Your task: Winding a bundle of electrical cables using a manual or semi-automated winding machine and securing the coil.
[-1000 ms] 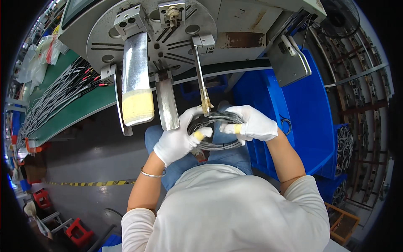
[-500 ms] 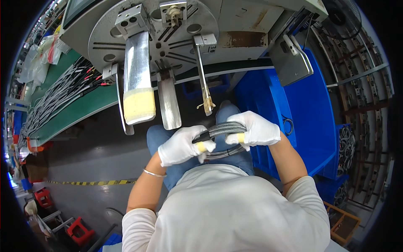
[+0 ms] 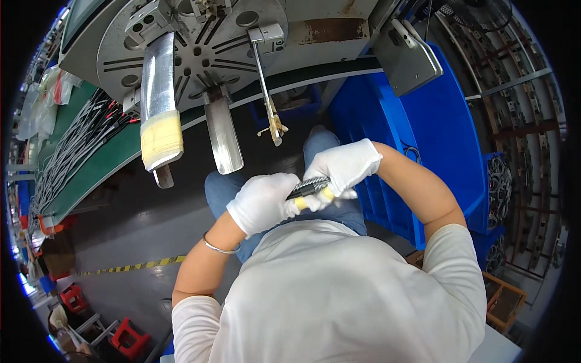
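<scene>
A coiled grey braided cable (image 3: 310,184) is held over my lap, mostly covered by my fingers. My left hand (image 3: 265,198), in a white glove with yellow tape at a fingertip, is closed round its left part, where a black section shows. The fingers of my right hand (image 3: 344,170), gloved and taped likewise, close on the cable from above, right beside the left fingers. In front of my knees hang the winding machine's metal arms, one of them a wide plate (image 3: 158,78) wrapped in yellow tape near its end.
The machine's slotted round disc (image 3: 193,57) stands ahead. A green bench (image 3: 66,151) at the left carries many grey cables (image 3: 75,142). Close on my right is a large blue bin (image 3: 442,139). Coiled cables (image 3: 499,193) and a rack lie farther right; red stools (image 3: 129,339) stand behind left.
My hands have drawn together, and the coil, an open loop before, is now bunched and mostly hidden between them. The whole view has shifted, so the machine appears farther left and higher.
</scene>
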The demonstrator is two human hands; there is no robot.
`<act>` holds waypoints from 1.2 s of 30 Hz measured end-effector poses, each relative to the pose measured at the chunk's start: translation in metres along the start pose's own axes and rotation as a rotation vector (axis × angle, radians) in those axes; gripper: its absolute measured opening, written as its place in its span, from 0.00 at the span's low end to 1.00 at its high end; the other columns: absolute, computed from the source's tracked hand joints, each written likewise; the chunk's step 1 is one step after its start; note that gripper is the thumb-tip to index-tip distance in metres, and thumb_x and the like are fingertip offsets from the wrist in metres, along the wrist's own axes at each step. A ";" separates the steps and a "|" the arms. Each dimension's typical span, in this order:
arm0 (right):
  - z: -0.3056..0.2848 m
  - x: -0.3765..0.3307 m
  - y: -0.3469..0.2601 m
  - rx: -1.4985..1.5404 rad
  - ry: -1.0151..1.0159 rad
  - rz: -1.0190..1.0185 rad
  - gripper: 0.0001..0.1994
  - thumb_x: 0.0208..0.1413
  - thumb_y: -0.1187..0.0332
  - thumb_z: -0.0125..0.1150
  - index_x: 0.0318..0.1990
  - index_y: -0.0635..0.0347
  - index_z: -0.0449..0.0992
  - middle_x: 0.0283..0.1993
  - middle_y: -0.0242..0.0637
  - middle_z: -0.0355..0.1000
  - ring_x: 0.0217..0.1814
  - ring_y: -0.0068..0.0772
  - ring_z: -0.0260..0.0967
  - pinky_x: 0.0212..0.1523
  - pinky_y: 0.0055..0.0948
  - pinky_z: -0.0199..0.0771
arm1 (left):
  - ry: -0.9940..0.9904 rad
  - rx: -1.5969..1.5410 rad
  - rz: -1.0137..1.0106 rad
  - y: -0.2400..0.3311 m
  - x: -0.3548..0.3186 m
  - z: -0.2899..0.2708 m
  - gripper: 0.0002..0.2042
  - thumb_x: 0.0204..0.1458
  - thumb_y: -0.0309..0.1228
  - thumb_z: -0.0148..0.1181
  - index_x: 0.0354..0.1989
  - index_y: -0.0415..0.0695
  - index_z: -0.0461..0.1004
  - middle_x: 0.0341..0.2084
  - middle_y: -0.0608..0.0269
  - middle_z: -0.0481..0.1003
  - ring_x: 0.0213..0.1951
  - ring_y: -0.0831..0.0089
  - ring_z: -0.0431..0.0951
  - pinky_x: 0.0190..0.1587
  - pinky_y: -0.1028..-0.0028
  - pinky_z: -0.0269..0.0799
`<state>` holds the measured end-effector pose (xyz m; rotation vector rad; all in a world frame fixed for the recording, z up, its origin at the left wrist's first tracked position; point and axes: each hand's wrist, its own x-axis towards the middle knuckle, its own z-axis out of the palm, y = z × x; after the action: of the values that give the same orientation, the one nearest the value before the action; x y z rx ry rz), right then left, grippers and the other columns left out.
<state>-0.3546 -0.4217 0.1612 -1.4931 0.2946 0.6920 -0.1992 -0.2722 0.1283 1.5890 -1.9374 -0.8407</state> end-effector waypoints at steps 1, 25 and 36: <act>0.003 0.002 -0.002 -0.226 0.153 -0.041 0.11 0.44 0.67 0.69 0.31 0.64 0.75 0.24 0.39 0.73 0.25 0.28 0.71 0.29 0.29 0.71 | 0.105 0.122 0.061 -0.001 -0.002 0.006 0.19 0.43 0.43 0.70 0.23 0.39 0.71 0.17 0.61 0.69 0.22 0.73 0.71 0.26 0.72 0.67; -0.010 -0.024 0.004 -0.451 0.953 -0.219 0.12 0.40 0.78 0.64 0.37 0.64 0.77 0.29 0.41 0.75 0.33 0.33 0.74 0.39 0.27 0.72 | 0.036 -0.884 -0.612 0.042 0.027 -0.004 0.12 0.52 0.35 0.62 0.26 0.38 0.72 0.14 0.67 0.69 0.15 0.83 0.67 0.17 0.80 0.62; 0.004 -0.121 -0.022 -0.701 0.785 -0.413 0.17 0.36 0.78 0.61 0.39 0.56 0.79 0.30 0.40 0.76 0.31 0.41 0.73 0.32 0.29 0.72 | 0.170 -0.147 0.056 0.118 0.056 -0.017 0.20 0.42 0.39 0.69 0.38 0.38 0.75 0.26 0.55 0.74 0.28 0.62 0.75 0.32 0.68 0.71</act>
<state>-0.4367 -0.4449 0.2502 -2.3796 0.3303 -0.1935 -0.2781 -0.3142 0.2248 1.4638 -1.7514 -0.7796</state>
